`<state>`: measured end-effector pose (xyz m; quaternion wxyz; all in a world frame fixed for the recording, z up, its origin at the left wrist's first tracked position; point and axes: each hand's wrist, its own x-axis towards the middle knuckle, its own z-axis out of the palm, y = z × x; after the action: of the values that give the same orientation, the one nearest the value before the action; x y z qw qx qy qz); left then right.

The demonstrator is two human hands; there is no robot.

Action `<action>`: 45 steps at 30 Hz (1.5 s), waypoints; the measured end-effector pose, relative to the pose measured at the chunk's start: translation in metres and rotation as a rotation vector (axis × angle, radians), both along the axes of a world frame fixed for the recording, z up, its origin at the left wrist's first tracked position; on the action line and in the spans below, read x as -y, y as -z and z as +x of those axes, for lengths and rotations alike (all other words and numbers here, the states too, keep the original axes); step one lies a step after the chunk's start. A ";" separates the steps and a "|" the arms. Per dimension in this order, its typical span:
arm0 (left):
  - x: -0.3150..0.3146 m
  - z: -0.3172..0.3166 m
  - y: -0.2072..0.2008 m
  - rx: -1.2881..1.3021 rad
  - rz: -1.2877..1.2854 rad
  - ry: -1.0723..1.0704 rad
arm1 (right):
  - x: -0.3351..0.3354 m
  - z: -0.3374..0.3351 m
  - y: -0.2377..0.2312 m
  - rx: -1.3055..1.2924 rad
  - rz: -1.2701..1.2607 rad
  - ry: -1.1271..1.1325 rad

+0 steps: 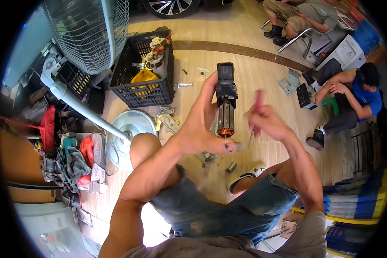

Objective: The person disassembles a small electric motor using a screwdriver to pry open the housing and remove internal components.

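My left hand [200, 131] is wrapped round a motor armature [226, 119] with a black end housing [226, 81] at its far end. Copper windings show at the armature's near end, just beyond my thumb. To the right, my right hand [268, 122] is closed on a thin screwdriver [259, 99] with a reddish handle. Motion smears this hand, and the screwdriver's shaft points down toward my left thumb. On the floor beneath lie a small metal cylinder [231, 167] and several loose metal parts [170, 122].
A black crate [148, 92] of parts stands far left, near a standing fan [90, 112]. One person [352, 92] sits at the right by a black box [306, 95]; another [307, 19] sits farther back. Blue and yellow stacked goods [357, 198] fill the near right.
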<state>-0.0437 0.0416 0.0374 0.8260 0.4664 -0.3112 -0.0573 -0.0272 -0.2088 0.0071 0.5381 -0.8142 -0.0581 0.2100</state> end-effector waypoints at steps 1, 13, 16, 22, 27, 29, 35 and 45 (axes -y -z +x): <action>0.008 -0.001 -0.005 0.006 -0.003 0.009 | 0.012 -0.007 -0.019 0.138 0.172 0.098; 0.028 0.002 -0.004 -0.149 0.067 0.006 | -0.020 -0.069 -0.077 1.098 0.622 0.230; 0.028 0.005 -0.001 -0.156 0.156 -0.014 | -0.026 -0.074 -0.074 0.916 0.649 0.298; 0.034 0.008 0.002 -0.214 0.114 0.013 | -0.022 -0.073 -0.069 0.897 0.603 0.268; 0.041 0.009 0.001 -0.201 0.117 -0.015 | -0.017 -0.077 -0.071 1.023 0.495 0.225; 0.042 0.010 0.002 -0.204 0.122 0.007 | -0.019 -0.080 -0.074 1.085 0.455 0.193; 0.044 0.010 0.003 -0.180 0.143 -0.011 | -0.022 -0.094 -0.093 0.958 0.179 0.214; 0.042 0.012 0.000 -0.167 0.153 -0.034 | -0.021 -0.085 -0.079 1.089 0.186 0.053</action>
<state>-0.0321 -0.0005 0.0372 0.8119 0.5271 -0.2278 -0.1055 -0.1121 -0.1879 0.0866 0.5052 -0.7553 -0.3258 -0.2609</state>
